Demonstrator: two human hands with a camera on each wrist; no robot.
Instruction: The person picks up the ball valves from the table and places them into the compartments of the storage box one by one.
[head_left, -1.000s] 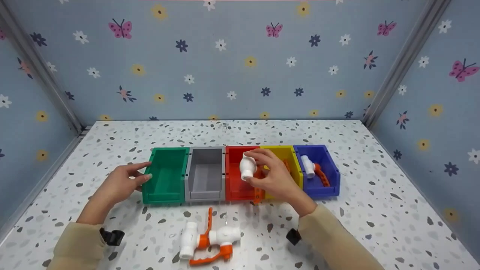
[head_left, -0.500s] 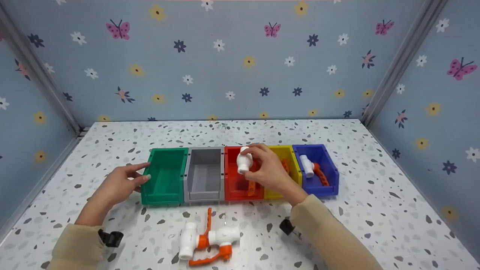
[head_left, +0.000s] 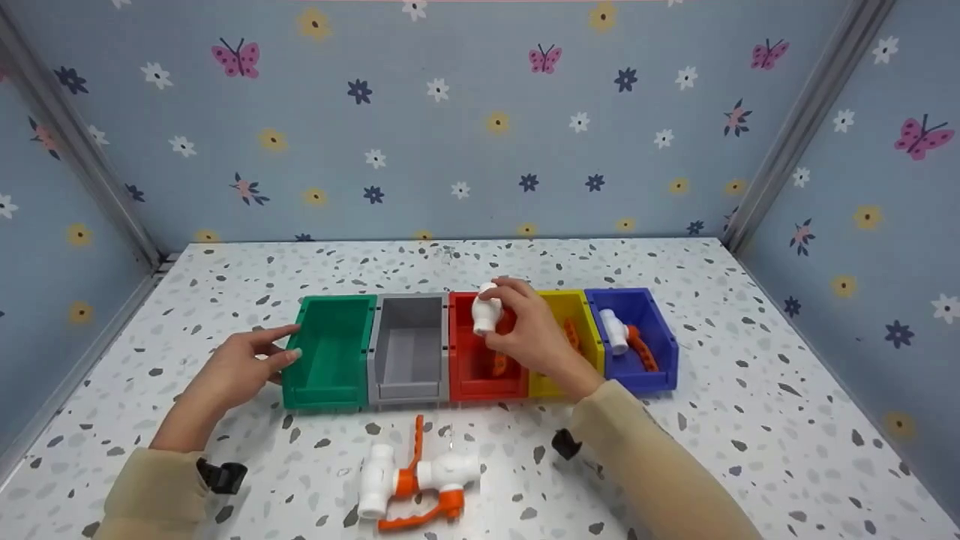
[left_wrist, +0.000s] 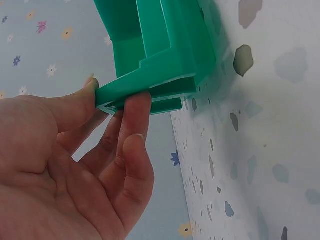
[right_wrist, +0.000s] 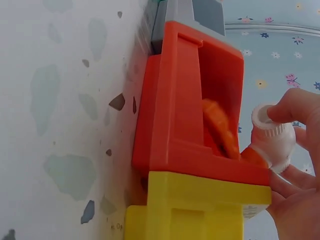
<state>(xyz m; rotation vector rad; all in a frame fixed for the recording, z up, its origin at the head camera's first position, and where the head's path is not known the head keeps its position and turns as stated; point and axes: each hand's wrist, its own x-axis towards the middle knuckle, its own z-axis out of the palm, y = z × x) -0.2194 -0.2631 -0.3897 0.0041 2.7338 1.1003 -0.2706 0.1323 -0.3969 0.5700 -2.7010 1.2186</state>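
My right hand [head_left: 532, 330] grips a white ball valve [head_left: 486, 311] by its body, thumb on one end, above the red bin [head_left: 487, 390]. The valve's orange lever [right_wrist: 220, 127] points down into that bin in the right wrist view. At the left end of the bin row, my left hand [head_left: 244, 367] pinches the side wall of the green bin [head_left: 330, 397]. In the left wrist view, thumb and fingers sit on either side of the bin's rim [left_wrist: 120, 85]. On the table in front lie two more ball valves, one upright [head_left: 376, 480] and one sideways [head_left: 448, 472].
A grey bin [head_left: 412, 391] stands between the green and red ones. The yellow bin [head_left: 596, 337], partly behind my right hand, shows an orange lever [head_left: 572, 334]. In the blue bin [head_left: 645, 384] lies a ball valve [head_left: 615, 332]. A patterned wall [head_left: 450, 150] rises behind the table.
My right hand has moved a little away from me, taking the ball valve with it, and the lever has passed from the red bin's front edge to inside it. My left hand stays put.
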